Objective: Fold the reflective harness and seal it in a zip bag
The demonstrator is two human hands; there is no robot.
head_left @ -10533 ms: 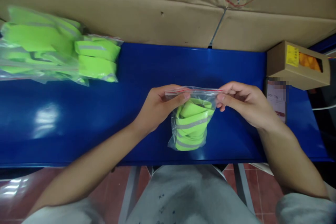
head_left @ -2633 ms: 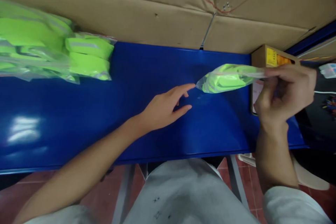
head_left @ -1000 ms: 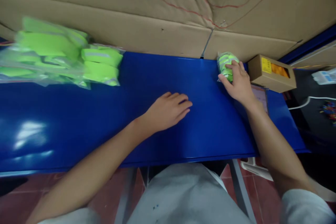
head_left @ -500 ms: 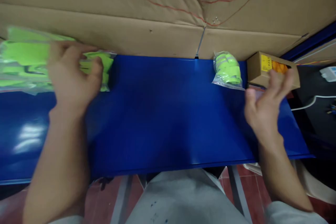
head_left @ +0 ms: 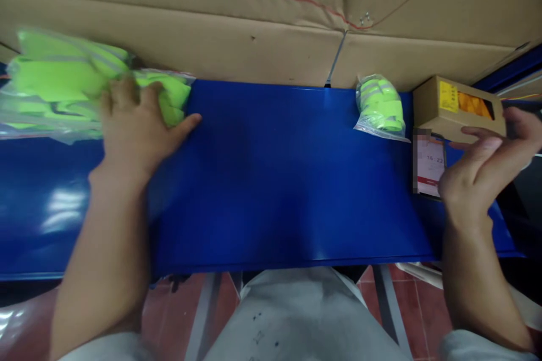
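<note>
Bagged neon-green items (head_left: 55,76) lie in a pile at the table's back left. My left hand (head_left: 133,130) rests at the right part of this pile, fingers spread and thumb out to the right. Over the table's right end is my right hand (head_left: 491,166), fingers apart and holding nothing. It is beside a phone (head_left: 432,166) with a lit screen and in front of a cardboard box (head_left: 432,107) with orange contents showing. Left of the box sits a clear bag of green bands (head_left: 381,107).
The blue table (head_left: 271,180) spans the view, its front edge near my lap. Brown cardboard (head_left: 212,42) with red wires stands along the back. A dark surface with a white cable lies beyond the right end.
My left hand has opened wider over the pile, its thumb moving right. My right hand has moved right, uncovering the phone. The view has shifted slightly.
</note>
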